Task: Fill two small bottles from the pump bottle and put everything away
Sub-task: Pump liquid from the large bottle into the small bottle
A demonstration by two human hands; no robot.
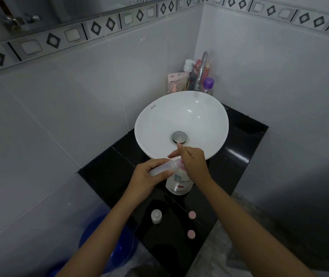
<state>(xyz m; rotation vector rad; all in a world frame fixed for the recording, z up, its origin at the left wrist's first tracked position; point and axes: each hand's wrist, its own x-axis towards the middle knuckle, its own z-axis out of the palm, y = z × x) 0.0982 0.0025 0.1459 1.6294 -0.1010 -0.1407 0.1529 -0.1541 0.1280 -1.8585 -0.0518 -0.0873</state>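
Observation:
A white pump bottle (179,183) with blue lettering stands on the black counter (237,156) just in front of the sink. My left hand (146,178) grips a small clear bottle (159,169), tilted on its side with its mouth at the pink pump nozzle. My right hand (194,161) rests on top of the pump head, hiding most of it. A second small bottle (156,216) stands upright and uncapped nearer to me. Two pink caps (192,215) (191,234) lie on the counter to its right.
The white bowl sink (159,120) with a metal drain sits behind the bottles. A tap (202,70) and several toiletries, one with a purple cap (208,83), crowd the corner. Tiled walls close in left and right. A blue bucket (107,246) stands on the floor lower left.

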